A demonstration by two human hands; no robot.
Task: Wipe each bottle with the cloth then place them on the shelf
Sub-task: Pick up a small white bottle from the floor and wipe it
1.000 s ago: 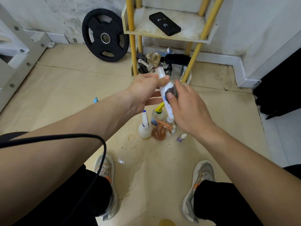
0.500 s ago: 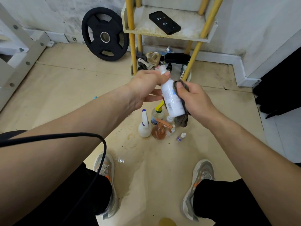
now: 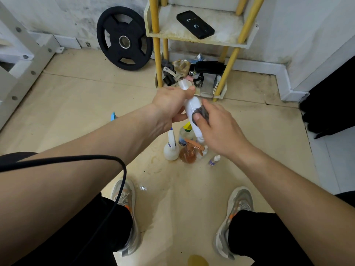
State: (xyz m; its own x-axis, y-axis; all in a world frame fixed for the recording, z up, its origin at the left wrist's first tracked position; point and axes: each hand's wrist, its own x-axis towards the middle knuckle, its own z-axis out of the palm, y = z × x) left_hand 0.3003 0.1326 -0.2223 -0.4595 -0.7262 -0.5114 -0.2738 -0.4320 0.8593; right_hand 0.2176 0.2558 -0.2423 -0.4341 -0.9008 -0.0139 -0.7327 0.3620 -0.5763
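— While the left hand (image 3: 171, 104) pinches the neck with its fingers (image 3: 190, 91) closed just under the cap, what is the right hand doing?

— The right hand (image 3: 217, 129) has its thumb and fingers (image 3: 196, 117) clamped on the dark cloth (image 3: 201, 114), pressed against the side of the white bottle (image 3: 193, 110). That bottle hangs tilted in mid-frame, off the floor, above the other bottles.

— How will it handle?

— Light and stiff plastic, I'd judge, smooth enough to slip if damp. The neck is the sure hold; the cloth can run along the body.

— And the rest?

— A white spray bottle (image 3: 171, 148), an amber spray bottle (image 3: 189, 153), a yellow-capped bottle (image 3: 185, 131) and a small vial (image 3: 214, 161) stand together on the floor (image 3: 86, 104), just below the hands. The shelf (image 3: 192, 36) is in the upper middle of the frame, with a black phone (image 3: 195, 24) lying on it.
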